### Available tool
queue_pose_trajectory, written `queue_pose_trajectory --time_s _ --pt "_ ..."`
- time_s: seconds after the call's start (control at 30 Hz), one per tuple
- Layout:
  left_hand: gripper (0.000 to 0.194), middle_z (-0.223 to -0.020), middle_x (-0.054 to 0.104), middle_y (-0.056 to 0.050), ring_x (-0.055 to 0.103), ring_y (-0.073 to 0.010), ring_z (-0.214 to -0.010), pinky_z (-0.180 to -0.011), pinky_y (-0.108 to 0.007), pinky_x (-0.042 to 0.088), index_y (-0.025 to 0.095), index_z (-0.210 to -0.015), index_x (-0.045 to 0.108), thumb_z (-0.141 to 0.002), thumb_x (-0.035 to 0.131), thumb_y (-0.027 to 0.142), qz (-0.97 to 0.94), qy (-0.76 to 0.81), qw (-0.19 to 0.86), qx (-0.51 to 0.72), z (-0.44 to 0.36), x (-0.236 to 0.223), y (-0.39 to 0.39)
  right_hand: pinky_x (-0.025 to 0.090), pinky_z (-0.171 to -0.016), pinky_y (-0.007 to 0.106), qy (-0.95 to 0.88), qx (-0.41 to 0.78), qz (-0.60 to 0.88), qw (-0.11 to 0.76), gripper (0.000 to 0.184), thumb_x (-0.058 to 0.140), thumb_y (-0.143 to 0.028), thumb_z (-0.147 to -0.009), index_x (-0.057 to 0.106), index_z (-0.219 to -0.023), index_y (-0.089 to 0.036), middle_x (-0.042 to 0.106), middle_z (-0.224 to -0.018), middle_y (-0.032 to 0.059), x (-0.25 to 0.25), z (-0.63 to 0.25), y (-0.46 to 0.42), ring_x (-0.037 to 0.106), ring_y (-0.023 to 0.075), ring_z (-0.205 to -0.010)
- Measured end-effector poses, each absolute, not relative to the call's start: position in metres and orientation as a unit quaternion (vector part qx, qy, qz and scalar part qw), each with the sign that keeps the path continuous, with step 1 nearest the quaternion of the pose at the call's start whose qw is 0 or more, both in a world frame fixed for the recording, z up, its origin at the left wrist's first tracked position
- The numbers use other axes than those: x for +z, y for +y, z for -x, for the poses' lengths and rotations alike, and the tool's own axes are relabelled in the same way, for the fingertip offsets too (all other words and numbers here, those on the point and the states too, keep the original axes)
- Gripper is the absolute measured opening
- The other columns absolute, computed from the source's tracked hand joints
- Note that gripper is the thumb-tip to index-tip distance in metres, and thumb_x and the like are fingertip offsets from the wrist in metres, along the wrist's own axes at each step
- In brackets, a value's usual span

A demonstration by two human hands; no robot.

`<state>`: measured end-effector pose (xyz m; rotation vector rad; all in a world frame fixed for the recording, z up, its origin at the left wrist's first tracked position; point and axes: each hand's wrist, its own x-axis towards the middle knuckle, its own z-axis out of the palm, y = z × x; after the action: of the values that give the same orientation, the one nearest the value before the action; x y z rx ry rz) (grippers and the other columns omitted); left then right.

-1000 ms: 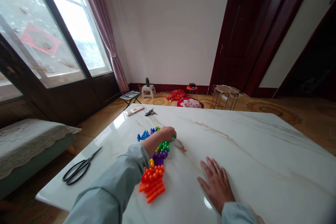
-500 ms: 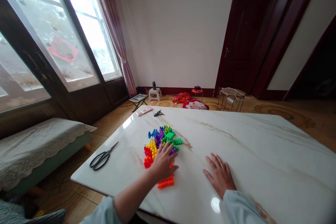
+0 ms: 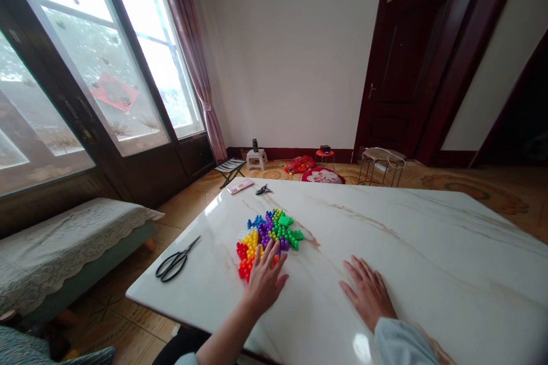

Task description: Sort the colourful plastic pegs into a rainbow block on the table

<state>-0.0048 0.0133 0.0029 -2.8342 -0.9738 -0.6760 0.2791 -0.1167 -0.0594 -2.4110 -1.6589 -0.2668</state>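
Observation:
A pile of small knobbed plastic toy blocks lies on the white marbled table (image 3: 411, 239), grouped roughly by colour. Green blocks (image 3: 286, 228) are at its right, purple blocks (image 3: 264, 231) in the middle, blue blocks (image 3: 256, 221) at the far left. Yellow blocks (image 3: 250, 240) and red-orange blocks (image 3: 245, 267) make up the near left side. My left hand (image 3: 266, 280) rests at the pile's near edge, fingers spread and covering some orange blocks. Further right, my right hand (image 3: 369, 292) lies flat on the tabletop, fingers stretched out, holding nothing.
Black-handled scissors (image 3: 174, 262) lie left of the pile. A pink phone-like item (image 3: 240, 186) and a small dark tool (image 3: 264, 189) sit at the far left edge. Beyond the table stand a white stool (image 3: 256, 159) and a metal-legged stool (image 3: 381, 165).
My left hand has drawn back toward the near side of the pile. Loose orange blocks below it no longer show apart. My right hand stays flat; the view has shifted slightly.

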Motion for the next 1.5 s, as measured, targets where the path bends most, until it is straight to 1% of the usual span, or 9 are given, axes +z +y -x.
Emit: queue_pose_trajectory --time_s 0.23,0.33,0.43,0.53,0.67,0.8,0.97,1.3,1.5 --pt "0.062 -0.154 0.019 -0.014 0.014 -0.0294 -0.143 -0.111 -0.055 0.028 0.021 -0.147 0.022 -0.092 0.043 0.041 0.743 -0.549 -0.067 -0.378 0.066 -0.046 -0.016 0.024 -0.108 0.051 -0.514 -0.122 0.843 0.097 0.050 0.040 -0.040 -0.088 0.050 -0.134 -0.023 0.035 -0.148 0.0056 -0.062 -0.263 -0.109 0.030 0.0273 -0.135" --pt "0.065 -0.151 0.027 -0.019 0.017 -0.0310 -0.143 -0.114 -0.053 0.023 0.011 -0.144 0.027 -0.092 0.034 0.049 0.688 -0.614 -0.130 -0.364 0.083 -0.059 0.000 0.027 -0.105 0.052 -0.441 -0.098 0.889 0.069 0.055 0.041 -0.042 -0.088 0.053 -0.131 -0.010 0.036 -0.146 0.0175 -0.054 -0.231 -0.092 0.030 0.0337 -0.134" --pt "0.069 -0.149 0.031 -0.019 0.019 -0.0296 -0.142 -0.116 -0.047 0.019 0.006 -0.142 0.031 -0.091 0.028 0.052 0.668 -0.632 -0.166 -0.356 0.089 -0.059 0.027 0.023 -0.107 0.052 -0.373 -0.095 0.918 0.095 0.083 0.046 -0.062 -0.083 0.046 -0.132 0.005 0.033 -0.142 0.0318 -0.054 -0.199 -0.069 0.025 0.0413 -0.135" --pt "0.069 -0.149 0.034 -0.016 0.020 -0.0295 -0.142 -0.116 -0.047 0.017 0.008 -0.143 0.031 -0.091 0.027 0.053 0.670 -0.628 -0.195 -0.344 0.086 -0.051 0.059 0.019 -0.109 0.053 -0.414 -0.093 0.890 0.165 0.082 0.040 -0.063 -0.086 0.039 -0.139 -0.001 0.031 -0.145 0.0268 -0.061 -0.180 -0.037 0.022 0.0377 -0.137" --pt "0.065 -0.147 0.038 -0.014 0.027 -0.0281 -0.140 -0.115 -0.051 0.014 0.013 -0.144 0.030 -0.092 0.028 0.052 0.665 -0.635 -0.220 -0.327 0.071 -0.041 0.097 0.026 -0.108 0.048 -0.496 -0.041 0.820 0.284 0.071 0.031 -0.056 -0.093 0.030 -0.145 -0.007 0.039 -0.143 0.0171 -0.059 -0.169 0.019 0.031 0.0297 -0.135" --pt "0.058 -0.142 0.046 -0.011 0.034 -0.0266 -0.137 -0.115 -0.051 0.014 0.019 -0.140 0.038 -0.091 0.032 0.050 0.668 -0.628 -0.218 -0.334 0.048 -0.040 0.111 0.036 -0.102 0.044 -0.516 -0.023 0.771 0.372 0.059 0.044 -0.050 -0.090 0.045 -0.135 -0.011 0.054 -0.130 0.0167 -0.046 -0.156 0.060 0.048 0.0293 -0.121" --pt "0.054 -0.130 0.055 -0.011 0.044 -0.0301 -0.128 -0.109 -0.049 0.031 0.022 -0.127 0.054 -0.083 0.051 0.053 0.686 -0.580 -0.209 -0.387 0.008 -0.042 0.100 0.043 -0.096 0.041 -0.522 -0.002 0.728 0.445 0.041 0.051 -0.042 -0.088 0.058 -0.119 -0.017 0.061 -0.117 0.0123 -0.040 -0.152 0.060 0.055 0.0269 -0.110" --pt "0.031 -0.125 0.056 -0.008 0.049 -0.0241 -0.122 -0.105 -0.041 0.039 0.023 -0.112 0.065 -0.087 0.056 0.037 0.709 -0.397 -0.349 -0.466 -0.074 -0.017 0.081 0.046 -0.096 0.041 -0.439 0.086 0.720 0.531 0.050 0.054 -0.043 -0.082 0.053 -0.126 -0.020 0.059 -0.124 0.0086 -0.036 -0.198 0.022 0.057 0.0254 -0.111" --pt "0.032 -0.132 0.054 -0.009 0.048 -0.0241 -0.125 -0.106 -0.042 0.038 0.024 -0.116 0.064 -0.087 0.057 0.034 0.732 -0.323 -0.411 -0.438 -0.116 -0.010 0.056 0.053 -0.080 0.033 -0.362 0.143 0.716 0.580 0.050 0.056 -0.048 -0.079 0.057 -0.121 -0.021 0.064 -0.117 0.0063 -0.028 -0.240 -0.009 0.064 0.0205 -0.088"
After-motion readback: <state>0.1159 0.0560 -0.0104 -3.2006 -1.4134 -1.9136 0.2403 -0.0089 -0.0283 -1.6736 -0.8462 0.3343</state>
